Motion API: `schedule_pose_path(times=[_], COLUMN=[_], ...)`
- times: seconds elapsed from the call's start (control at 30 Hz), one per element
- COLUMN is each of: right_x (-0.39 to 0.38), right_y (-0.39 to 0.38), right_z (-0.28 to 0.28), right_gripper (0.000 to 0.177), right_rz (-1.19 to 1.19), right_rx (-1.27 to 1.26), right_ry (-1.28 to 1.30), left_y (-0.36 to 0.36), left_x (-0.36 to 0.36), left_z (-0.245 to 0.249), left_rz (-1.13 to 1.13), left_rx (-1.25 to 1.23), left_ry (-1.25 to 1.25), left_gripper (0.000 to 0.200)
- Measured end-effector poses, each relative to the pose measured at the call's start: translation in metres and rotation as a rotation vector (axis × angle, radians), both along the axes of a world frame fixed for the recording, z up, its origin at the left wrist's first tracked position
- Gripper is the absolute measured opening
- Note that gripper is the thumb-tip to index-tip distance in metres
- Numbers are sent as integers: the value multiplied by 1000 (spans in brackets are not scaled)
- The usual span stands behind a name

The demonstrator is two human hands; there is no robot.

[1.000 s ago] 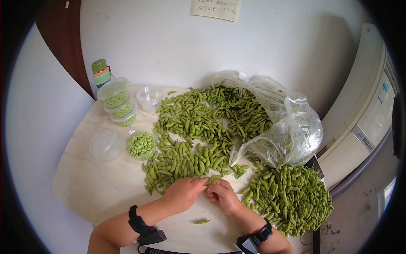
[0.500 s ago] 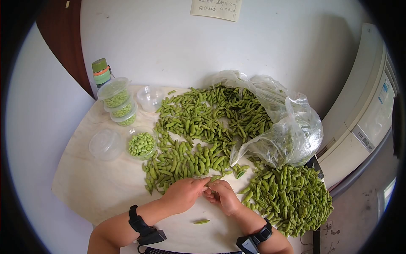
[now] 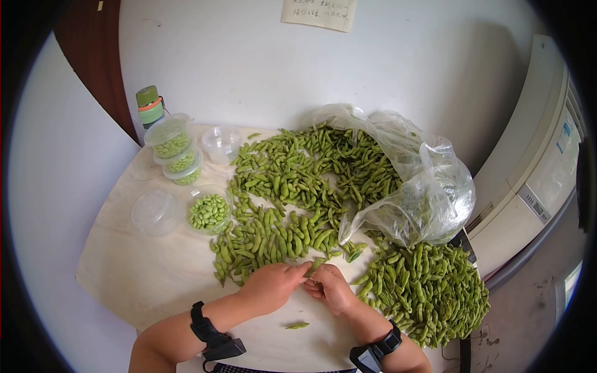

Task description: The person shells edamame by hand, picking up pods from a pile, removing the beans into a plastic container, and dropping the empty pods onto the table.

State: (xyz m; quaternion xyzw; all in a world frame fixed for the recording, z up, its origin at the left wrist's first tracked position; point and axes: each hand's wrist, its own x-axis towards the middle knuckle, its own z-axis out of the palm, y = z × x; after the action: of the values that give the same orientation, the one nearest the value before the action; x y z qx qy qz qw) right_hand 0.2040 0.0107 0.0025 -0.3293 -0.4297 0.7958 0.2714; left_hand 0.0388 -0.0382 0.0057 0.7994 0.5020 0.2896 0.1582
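Note:
My left hand [image 3: 270,288] and my right hand [image 3: 331,291] meet at the table's near side, fingers closed together. Between their fingertips is a green soybean pod [image 3: 317,264], partly hidden by the fingers. A single loose pod [image 3: 296,325] lies on the table below my hands. Just beyond them spreads a heap of pods [image 3: 267,233], and a second pile of pods [image 3: 429,292] sits right of my right hand. Shelled beans [image 3: 209,211] fill an uncovered clear tub left of the heap.
A clear plastic bag [image 3: 429,186] with pods lies at the right back. On the left are a stack of lidded tubs of beans [image 3: 180,163], an empty tub [image 3: 221,146], a loose lid [image 3: 154,212] and a green bottle [image 3: 149,107]. An air conditioner [image 3: 528,174] stands at right.
The pod at my fingertips now points more upward and shows more clearly. My hands have barely shifted, still pressed close together.

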Motion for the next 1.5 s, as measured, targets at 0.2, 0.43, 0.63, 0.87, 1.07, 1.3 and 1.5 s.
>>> schedule_pose_path(times=[0.2,0.43,0.63,0.87,1.07,1.3,1.5], right_x=[1,-2,-3,-6,-5,-5,-6], right_y=[1,-3,-5,-8,-10,-10,-12], right_z=[-6,0,-5,-8,-10,-3,-2], right_gripper=[8,14,19,18,12,14,15], right_rz=[-4,-42,-58,-80,-130,-67,-46], right_rx=[37,90,368,430,231,15,32], right_ry=[13,-71,-73,-22,80,107,149], left_y=[-2,-1,-2,-7,-2,0,1], left_x=[2,2,5,13,7,2,2], left_z=[-2,-8,-1,10,0,0,-1], left_rz=[4,2,21,128,139,121,106], left_rx=[99,142,45,-467,121,153,186], left_ry=[87,66,-41,-684,-172,-24,-35], left_gripper=[37,38,39,32,21,12,10])
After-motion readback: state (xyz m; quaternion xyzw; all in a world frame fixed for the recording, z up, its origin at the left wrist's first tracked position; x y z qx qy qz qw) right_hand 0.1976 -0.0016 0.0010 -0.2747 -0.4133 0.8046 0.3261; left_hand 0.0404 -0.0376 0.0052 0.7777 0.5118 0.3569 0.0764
